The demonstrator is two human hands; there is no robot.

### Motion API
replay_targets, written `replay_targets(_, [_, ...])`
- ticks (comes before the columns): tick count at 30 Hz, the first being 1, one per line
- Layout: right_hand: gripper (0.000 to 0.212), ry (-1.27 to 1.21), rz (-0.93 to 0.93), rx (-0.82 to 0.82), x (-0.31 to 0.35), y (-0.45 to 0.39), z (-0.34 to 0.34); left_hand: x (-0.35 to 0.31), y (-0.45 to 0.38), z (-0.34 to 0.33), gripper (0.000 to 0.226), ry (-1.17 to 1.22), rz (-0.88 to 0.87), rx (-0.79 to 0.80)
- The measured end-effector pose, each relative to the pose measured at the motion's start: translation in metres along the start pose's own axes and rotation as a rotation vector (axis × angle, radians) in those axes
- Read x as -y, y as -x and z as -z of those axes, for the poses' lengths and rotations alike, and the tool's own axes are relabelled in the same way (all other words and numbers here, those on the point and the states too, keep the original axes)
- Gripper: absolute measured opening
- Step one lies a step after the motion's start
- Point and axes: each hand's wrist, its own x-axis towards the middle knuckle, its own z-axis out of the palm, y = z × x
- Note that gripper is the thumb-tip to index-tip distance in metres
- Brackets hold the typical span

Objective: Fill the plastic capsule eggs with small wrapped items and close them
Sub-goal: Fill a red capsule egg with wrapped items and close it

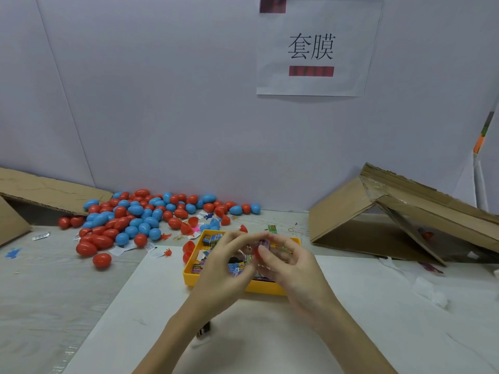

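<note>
Left hand (224, 268) up over the yellow tray (189, 276), fingers curled loosely toward the right hand; whether it grips anything I cannot tell, fingertips blurred. Far left of the bench: a cardboard flap (51, 193) leaning against the wall. Beside it, the heap of closed capsule eggs (135, 217), red and blue mixed, spread along the wall; one red egg (101, 260) lies apart, nearest me. Open red halves (188, 246) sit just beside the tray's left wall. Small wrapped items (237, 265) lie in the tray, partly hidden under my hands. Tray rests at the far edge of a white sheet (243, 333). Right hand (286, 263) meets the left above the tray, thumb and fingers pinching a red egg half (258, 251) with a small wrapped packet (263, 242) at its top. Right of that: a tilted cardboard box (378, 220), open side facing me. On the wall above, a paper sign (316, 47).
</note>
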Motion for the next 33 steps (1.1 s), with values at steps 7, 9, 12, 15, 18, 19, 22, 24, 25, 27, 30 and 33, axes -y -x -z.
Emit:
replay_targets(7, [0.041, 0.530, 0.331, -0.100, -0.010, 0.002, -0.004, -0.007, -0.003, -0.004, 0.029, 0.356, 0.308, -0.102])
replay_targets(9, [0.038, 0.510, 0.327, -0.045, -0.009, 0.002, -0.003, -0.005, -0.003, -0.002, 0.030, 0.351, 0.316, -0.146])
replay_targets(12, [0.025, 0.438, 0.329, -0.050, -0.006, 0.001, -0.001, -0.002, -0.003, 0.003, 0.029, 0.351, 0.298, -0.146])
replay_targets(15, [0.023, 0.450, 0.332, -0.101, -0.007, 0.000, 0.000, -0.003, -0.002, 0.000, 0.030, 0.347, 0.269, -0.105])
replay_targets(18, [0.018, 0.525, 0.372, -0.140, -0.009, 0.000, 0.001, -0.002, -0.001, -0.004, 0.035, 0.282, 0.229, -0.123])
replay_targets(19, [0.017, 0.550, 0.378, -0.148, -0.009, 0.000, 0.001, -0.001, 0.000, -0.004, 0.038, 0.245, 0.227, -0.133])
replay_targets(22, [0.017, 0.547, 0.309, -0.176, -0.009, -0.005, 0.006, 0.003, 0.000, -0.003, 0.034, 0.131, 0.233, -0.198])
replay_targets(24, [0.018, 0.412, 0.229, -0.225, 0.001, -0.015, 0.015, 0.005, -0.001, 0.001, 0.024, 0.129, 0.246, -0.256])
replay_targets(25, [0.018, 0.224, 0.180, -0.248, 0.012, -0.025, 0.024, 0.006, -0.002, 0.004, 0.020, 0.130, 0.254, -0.277])
replay_targets(27, [0.022, -0.359, 0.078, -0.267, 0.045, -0.045, 0.049, 0.008, -0.004, 0.009, 0.017, 0.102, 0.264, -0.299])
replay_targets(30, [0.031, -0.907, 0.121, -0.354, 0.093, -0.070, 0.090, 0.010, -0.005, 0.013, 0.015, 0.066, 0.276, -0.303])
replay_targets(33, [0.032, -0.854, 0.108, -0.393, 0.098, -0.080, 0.108, 0.010, -0.006, 0.012, 0.013, 0.038, 0.282, -0.297])
